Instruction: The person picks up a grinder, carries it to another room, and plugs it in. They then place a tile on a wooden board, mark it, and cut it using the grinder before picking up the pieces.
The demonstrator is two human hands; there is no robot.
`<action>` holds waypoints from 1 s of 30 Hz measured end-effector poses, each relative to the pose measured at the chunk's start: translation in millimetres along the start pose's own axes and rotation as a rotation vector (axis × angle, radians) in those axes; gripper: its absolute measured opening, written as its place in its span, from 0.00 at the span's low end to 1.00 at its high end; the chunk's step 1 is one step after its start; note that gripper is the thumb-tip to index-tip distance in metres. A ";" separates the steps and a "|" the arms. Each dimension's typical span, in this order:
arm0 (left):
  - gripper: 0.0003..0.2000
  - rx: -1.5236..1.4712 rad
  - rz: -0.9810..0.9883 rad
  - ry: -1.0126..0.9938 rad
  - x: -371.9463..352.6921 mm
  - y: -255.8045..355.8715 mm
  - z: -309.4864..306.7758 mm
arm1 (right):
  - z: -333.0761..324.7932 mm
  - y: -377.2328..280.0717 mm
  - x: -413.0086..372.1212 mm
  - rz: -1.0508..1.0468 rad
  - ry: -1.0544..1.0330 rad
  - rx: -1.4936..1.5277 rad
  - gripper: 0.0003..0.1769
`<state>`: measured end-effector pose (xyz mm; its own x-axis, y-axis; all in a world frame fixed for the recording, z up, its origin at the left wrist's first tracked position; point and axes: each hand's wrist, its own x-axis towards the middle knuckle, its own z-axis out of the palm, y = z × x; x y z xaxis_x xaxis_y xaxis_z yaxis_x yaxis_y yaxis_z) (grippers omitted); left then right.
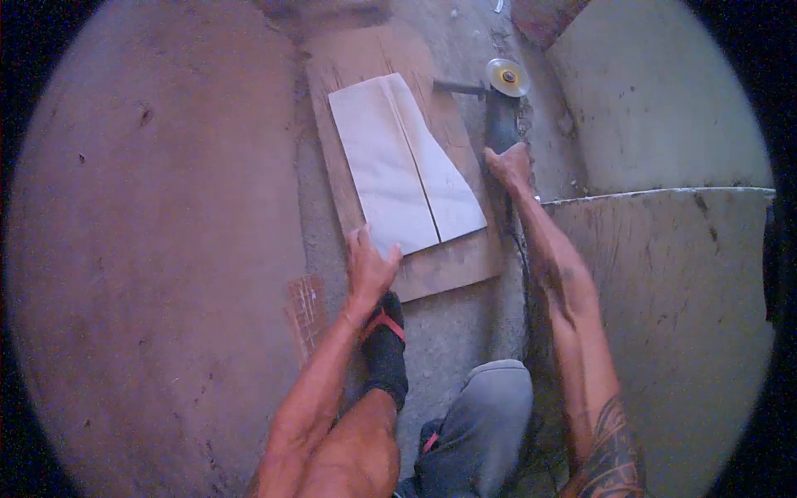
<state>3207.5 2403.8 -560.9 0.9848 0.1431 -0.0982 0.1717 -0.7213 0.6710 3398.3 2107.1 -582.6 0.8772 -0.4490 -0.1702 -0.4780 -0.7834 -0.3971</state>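
Near the middle of the frame, a smooth white slab [353,158] with a slanting right edge lies on a scuffed wooden board [448,274], a straight dark line running down its length (brownish dust along the upper stretch). My left hand [371,261], half open, straddles the slab's lower-left corner with thumb and fingers; whether it grips or merely presses, I can't tell. At upper right, my right hand [510,166] is closed around the dark body of an angle grinder [501,124], its round, pale disc [519,81] apart from the slab.
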 end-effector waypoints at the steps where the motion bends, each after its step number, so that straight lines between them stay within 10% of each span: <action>1: 0.34 -0.011 0.006 0.012 -1.0 -1.0 0.9 | 2.8 -0.7 -0.3 0.019 0.017 -0.004 0.44; 12: 0.33 -0.098 -0.022 0.028 -0.4 -3.0 3.4 | 3.6 -2.0 -9.4 0.036 0.005 -0.028 0.47; 18: 0.34 -0.078 -0.166 -0.017 0.0 3.1 5.4 | 0.2 9.7 -40.4 -0.232 0.463 -0.156 0.38; 23: 0.33 -0.122 -0.249 -0.055 -2.2 14.7 -1.0 | -1.0 18.0 -126.8 -0.689 0.114 0.008 0.28; 30: 0.35 -0.161 -0.336 -0.060 2.5 11.7 5.8 | 13.0 -0.1 -156.6 -0.410 0.021 -0.288 0.31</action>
<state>3212.1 2391.8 -557.5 0.8749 0.3100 -0.3720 0.4838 -0.5248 0.7004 3261.7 2183.0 -567.6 0.9958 -0.0856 -0.0329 -0.0898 -0.9828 -0.1616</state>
